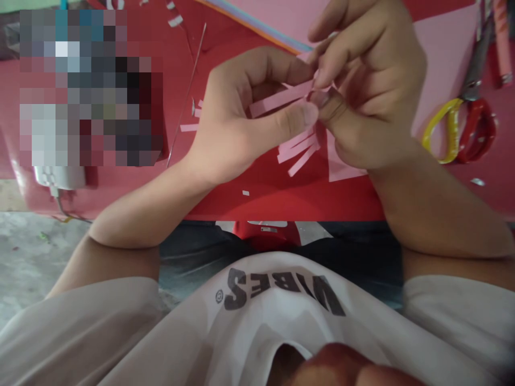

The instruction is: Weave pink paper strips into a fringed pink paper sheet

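Note:
A narrow pink paper strip [277, 101] is pinched between my two hands over the red table. My left hand [237, 118] has its thumb and forefinger closed on the strip, whose loose end points left inside the curl of the fingers. The thumb and fingertips of my right hand [370, 91] meet at the strip's right end, where fingers partly hide the paper. Just below lie several cut pink strips [300, 149]. A pink paper sheet [344, 163] lies partly under my right hand.
Scissors [469, 102] with yellow and red handles lie at the right. A thin wire or stick [187, 91] is left of my left hand. Coloured paper sheets [257, 24] lie at the back. A white plug-like device [60, 176] with a cable stands left, beside a pixelated area.

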`<act>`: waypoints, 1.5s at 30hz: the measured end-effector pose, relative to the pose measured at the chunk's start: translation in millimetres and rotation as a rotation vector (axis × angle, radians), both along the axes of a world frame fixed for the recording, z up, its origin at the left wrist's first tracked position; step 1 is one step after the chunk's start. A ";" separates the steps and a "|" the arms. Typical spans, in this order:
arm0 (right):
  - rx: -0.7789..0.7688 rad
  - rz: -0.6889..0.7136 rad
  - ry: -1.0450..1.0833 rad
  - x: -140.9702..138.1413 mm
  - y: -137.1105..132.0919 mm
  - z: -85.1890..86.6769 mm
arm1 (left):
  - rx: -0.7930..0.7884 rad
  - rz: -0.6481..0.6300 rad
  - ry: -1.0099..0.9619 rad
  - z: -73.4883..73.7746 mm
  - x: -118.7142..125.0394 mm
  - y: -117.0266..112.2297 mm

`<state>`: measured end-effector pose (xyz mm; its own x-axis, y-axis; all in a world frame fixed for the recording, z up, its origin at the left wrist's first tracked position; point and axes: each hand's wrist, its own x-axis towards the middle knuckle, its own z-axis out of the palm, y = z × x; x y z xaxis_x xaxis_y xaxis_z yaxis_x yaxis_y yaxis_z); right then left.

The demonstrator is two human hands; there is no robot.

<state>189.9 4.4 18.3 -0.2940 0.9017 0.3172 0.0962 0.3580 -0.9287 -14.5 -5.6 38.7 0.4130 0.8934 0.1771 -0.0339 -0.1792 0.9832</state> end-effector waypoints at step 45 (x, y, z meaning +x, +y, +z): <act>0.058 -0.165 -0.065 -1.5 -2.3 10.7 | 0.621 0.187 -0.108 -10.5 15.8 -5.5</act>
<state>188.4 2.0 29.0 -0.1648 0.9203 0.3547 0.2176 0.3847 -0.8970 1.3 -11.1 28.1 0.2111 0.6666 0.7149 -0.0400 -0.7249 0.6877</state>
